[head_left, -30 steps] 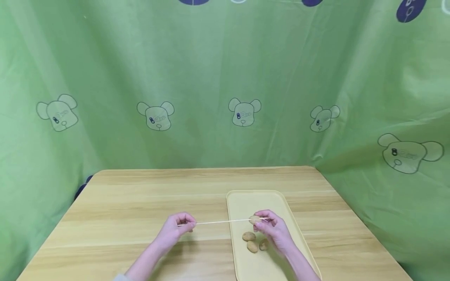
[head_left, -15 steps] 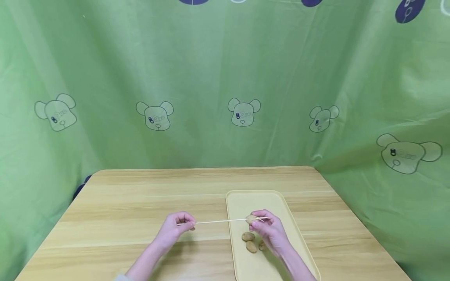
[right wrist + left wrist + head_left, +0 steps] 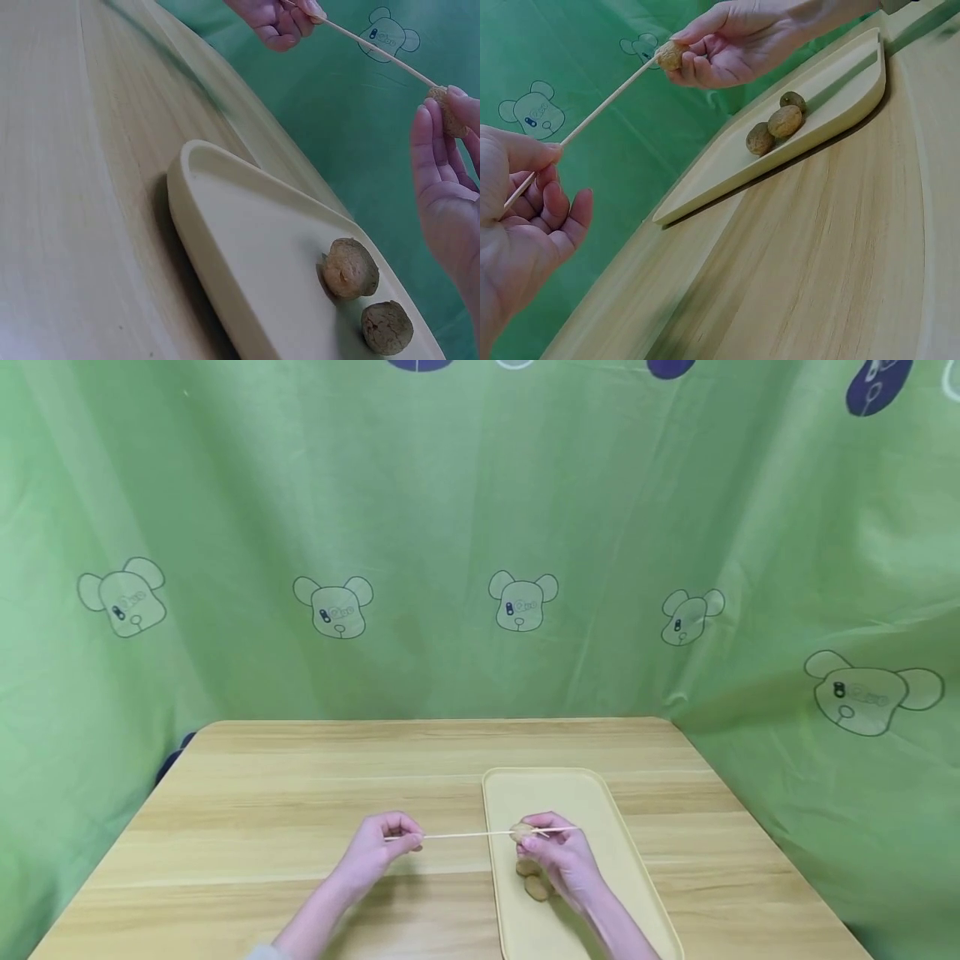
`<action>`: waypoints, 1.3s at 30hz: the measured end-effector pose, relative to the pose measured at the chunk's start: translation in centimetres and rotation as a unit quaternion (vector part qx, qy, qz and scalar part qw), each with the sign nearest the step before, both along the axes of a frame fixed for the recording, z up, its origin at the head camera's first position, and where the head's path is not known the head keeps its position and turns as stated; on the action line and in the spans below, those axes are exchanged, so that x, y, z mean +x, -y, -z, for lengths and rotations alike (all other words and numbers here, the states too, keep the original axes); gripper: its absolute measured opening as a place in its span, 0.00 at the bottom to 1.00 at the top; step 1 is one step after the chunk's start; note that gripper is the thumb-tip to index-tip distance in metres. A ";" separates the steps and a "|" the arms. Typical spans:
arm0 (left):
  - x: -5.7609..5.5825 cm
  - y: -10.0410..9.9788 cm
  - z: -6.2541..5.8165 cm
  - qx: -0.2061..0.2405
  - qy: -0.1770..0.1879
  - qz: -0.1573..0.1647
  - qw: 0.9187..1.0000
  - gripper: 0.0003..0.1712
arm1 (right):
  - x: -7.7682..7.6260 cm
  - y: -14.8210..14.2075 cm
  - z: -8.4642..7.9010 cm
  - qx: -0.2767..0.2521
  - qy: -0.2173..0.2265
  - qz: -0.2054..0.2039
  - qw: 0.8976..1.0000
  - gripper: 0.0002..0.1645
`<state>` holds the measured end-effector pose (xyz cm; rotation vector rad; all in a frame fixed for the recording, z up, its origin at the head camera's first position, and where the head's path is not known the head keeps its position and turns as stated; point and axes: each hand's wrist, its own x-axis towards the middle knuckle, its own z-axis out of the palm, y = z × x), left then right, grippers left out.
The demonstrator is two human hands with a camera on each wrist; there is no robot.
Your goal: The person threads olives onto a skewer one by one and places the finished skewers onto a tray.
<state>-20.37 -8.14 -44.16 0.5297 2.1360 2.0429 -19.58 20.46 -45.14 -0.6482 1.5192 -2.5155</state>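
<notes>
A thin bamboo skewer (image 3: pixel 465 835) stretches level between both hands. My left hand (image 3: pixel 382 847) pinches it near one end between thumb and forefinger, the other fingers curled loosely below in the left wrist view. A small brown, wrinkled ball (image 3: pixel 671 55) sits threaded on the skewer. My right hand (image 3: pixel 566 860) grips this ball between thumb and fingers, and the skewer's other end pokes out past it over the palm. Both hands are raised above the table, the right one over the tray. Three similar balls (image 3: pixel 785 121) lie close together on the tray, partly hidden by my right hand in the head view.
The long cream tray (image 3: pixel 555 789) with a low rim lies on the right half of the wooden table (image 3: pixel 262 793). A green curtain (image 3: pixel 427 527) printed with bear faces hangs behind and at both sides of the table.
My right hand has moved left with the ball, sliding it along the skewer toward my left hand. The left hand has stayed almost still. My right hand now covers more of the balls on the tray.
</notes>
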 end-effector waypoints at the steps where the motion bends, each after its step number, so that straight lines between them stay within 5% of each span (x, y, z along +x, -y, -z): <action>1: 0.0 0.0 0.0 -0.001 0.000 0.000 1.000 0.10 | 0.0 0.1 0.1 -0.002 -0.001 -0.003 1.000 0.19; 39: 0.2 -2.0 -0.1 0.002 -0.009 0.000 1.000 0.08 | -0.2 2.4 0.8 0.005 -0.009 -0.013 1.000 0.19</action>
